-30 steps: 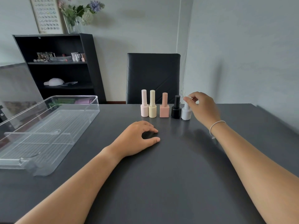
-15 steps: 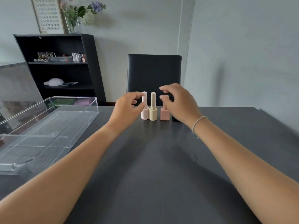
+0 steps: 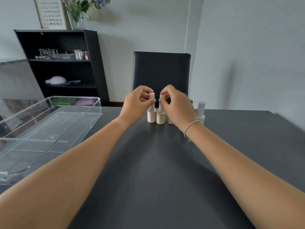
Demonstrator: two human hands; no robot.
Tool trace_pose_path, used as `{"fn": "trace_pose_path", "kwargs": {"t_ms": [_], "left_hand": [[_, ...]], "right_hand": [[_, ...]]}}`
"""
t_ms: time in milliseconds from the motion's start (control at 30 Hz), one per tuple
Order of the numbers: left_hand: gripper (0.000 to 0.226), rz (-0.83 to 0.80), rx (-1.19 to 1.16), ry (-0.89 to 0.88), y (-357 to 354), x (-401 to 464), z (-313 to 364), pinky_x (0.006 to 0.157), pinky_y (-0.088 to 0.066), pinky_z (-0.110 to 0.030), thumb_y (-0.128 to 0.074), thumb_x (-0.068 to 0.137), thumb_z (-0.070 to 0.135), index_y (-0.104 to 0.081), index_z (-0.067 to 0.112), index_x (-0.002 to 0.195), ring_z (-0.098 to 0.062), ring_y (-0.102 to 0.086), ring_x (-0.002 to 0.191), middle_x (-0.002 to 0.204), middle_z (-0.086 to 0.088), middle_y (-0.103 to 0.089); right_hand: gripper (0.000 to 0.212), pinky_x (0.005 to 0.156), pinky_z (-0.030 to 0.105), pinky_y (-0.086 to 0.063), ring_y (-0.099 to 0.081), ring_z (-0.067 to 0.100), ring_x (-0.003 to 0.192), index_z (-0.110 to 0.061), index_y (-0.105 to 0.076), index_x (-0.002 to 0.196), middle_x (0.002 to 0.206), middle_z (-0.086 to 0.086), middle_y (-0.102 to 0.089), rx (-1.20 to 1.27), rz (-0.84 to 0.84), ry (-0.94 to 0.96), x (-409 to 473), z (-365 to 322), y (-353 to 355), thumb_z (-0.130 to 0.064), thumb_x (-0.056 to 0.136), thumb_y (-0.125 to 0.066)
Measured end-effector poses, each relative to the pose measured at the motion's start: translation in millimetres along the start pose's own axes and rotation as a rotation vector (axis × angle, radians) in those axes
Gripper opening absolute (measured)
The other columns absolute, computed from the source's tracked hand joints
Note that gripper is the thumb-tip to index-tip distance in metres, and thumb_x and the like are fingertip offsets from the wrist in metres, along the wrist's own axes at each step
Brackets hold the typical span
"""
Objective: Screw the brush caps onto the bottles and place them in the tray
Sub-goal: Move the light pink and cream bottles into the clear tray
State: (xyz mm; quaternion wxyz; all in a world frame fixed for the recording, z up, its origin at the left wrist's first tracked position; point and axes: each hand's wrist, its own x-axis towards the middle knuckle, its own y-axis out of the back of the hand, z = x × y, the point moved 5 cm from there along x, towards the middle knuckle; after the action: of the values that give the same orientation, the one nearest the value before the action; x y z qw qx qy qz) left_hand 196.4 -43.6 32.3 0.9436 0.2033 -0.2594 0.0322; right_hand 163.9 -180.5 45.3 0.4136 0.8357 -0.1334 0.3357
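Dark table (image 3: pixel 148 179): one clear tray (image 3: pixel 49 129); left hand (image 3: pixel 137 103) pinching pink bottle (image 3: pixel 151 115) cap; right hand (image 3: pixel 176 106) pinching yellow bottle (image 3: pixel 160 117) cap; one white bottle (image 3: pixel 201 111) beside

Pink bottle (image 3: pixel 151 116), pale-yellow bottle (image 3: pixel 160 117).

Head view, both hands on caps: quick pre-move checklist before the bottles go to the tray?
1. Left hand pinches the cap of the pale pink round bottle: ok.
2. Right hand pinches the cap of the pale yellow round bottle: ok.
3. Both bottles upright on the dark grey table: ok.
4. Caps screwed fully tight: cannot tell.
5. Clear plastic tray within view to the left, open top: ok.
6. White bottle with grey cap stands apart from the right hand: ok; the bottles behind that hand are hidden: cannot tell.
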Motion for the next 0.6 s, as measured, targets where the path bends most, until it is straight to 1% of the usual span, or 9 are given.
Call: {"fn": "trace_pose_path", "kwargs": {"t_ms": [100, 200, 267, 333, 500, 533, 600], "left_hand": [[0.015, 0.019, 0.005, -0.014, -1, 0, 0, 0.069, -0.053, -0.018, -0.067, 0.08, 0.013, -0.059, 0.022, 0.091, -0.013, -0.061, 0.07, 0.082, 0.001, -0.063], [0.014, 0.04, 0.016, -0.024, 5, 0, 4, 0.074, -0.057, -0.032, -0.067, 0.08, 0.013, -0.059, 0.02, 0.09, -0.017, -0.063, 0.072, 0.079, 0.004, -0.06], [0.014, 0.066, 0.024, -0.035, 16, 2, 9, 0.074, -0.057, -0.038, -0.067, 0.08, 0.013, -0.06, 0.019, 0.09, -0.02, -0.063, 0.073, 0.079, 0.005, -0.06], [0.014, 0.095, 0.041, -0.056, 34, 7, 18, 0.075, -0.057, -0.04, -0.067, 0.08, 0.012, -0.06, 0.019, 0.09, -0.022, -0.064, 0.075, 0.08, 0.004, -0.06], [0.015, 0.195, 0.151, -0.137, 99, 24, 39, 0.073, -0.058, -0.034, -0.066, 0.083, 0.015, -0.059, 0.014, 0.097, -0.018, -0.064, 0.077, 0.087, -0.002, -0.062], [0.016, 0.213, 0.171, -0.15, 114, 27, 41, 0.07, -0.058, -0.03, -0.065, 0.083, 0.015, -0.059, 0.013, 0.098, -0.017, -0.064, 0.078, 0.089, -0.003, -0.063], [0.018, 0.237, 0.217, -0.179, 142, 30, 43, 0.061, -0.056, -0.018, -0.065, 0.084, 0.015, -0.059, 0.011, 0.1, -0.014, -0.063, 0.078, 0.092, -0.005, -0.063]], "right_hand": [[0.009, 0.064, 0.04, -0.051, -0.057, 0.02, 0.074, -0.012, -0.055, 0.095, 0.086, 0.002, -0.064, 0.021, 0.012, -0.006, 0, 0, 1, -0.018, 0.089, -0.052], [0.007, 0.064, 0.038, -0.051, -0.057, 0.018, 0.073, -0.013, -0.056, 0.093, 0.083, -0.004, -0.062, 0.051, 0.022, -0.022, 0, -1, 3, -0.019, 0.088, -0.054], [0.008, 0.065, 0.035, -0.051, -0.057, 0.016, 0.074, -0.014, -0.057, 0.093, 0.083, -0.006, -0.061, 0.067, 0.036, -0.024, 2, -5, 5, -0.02, 0.088, -0.055], [0.009, 0.065, 0.03, -0.05, -0.058, 0.014, 0.076, -0.014, -0.057, 0.094, 0.086, -0.005, -0.062, 0.089, 0.048, -0.012, 8, -14, 6, -0.021, 0.088, -0.055], [0.01, 0.069, 0.028, -0.05, -0.06, 0.012, 0.078, -0.013, -0.06, 0.094, 0.084, -0.009, -0.06, 0.235, 0.075, 0.019, 34, -58, 5, -0.02, 0.087, -0.056], [0.011, 0.07, 0.027, -0.05, -0.059, 0.011, 0.079, -0.012, -0.06, 0.095, 0.085, -0.008, -0.06, 0.269, 0.078, 0.025, 40, -68, 3, -0.019, 0.087, -0.057], [0.012, 0.073, 0.025, -0.05, -0.059, 0.01, 0.079, -0.011, -0.061, 0.095, 0.088, -0.004, -0.063, 0.333, 0.087, 0.031, 51, -89, -3, -0.017, 0.087, -0.057]]}}
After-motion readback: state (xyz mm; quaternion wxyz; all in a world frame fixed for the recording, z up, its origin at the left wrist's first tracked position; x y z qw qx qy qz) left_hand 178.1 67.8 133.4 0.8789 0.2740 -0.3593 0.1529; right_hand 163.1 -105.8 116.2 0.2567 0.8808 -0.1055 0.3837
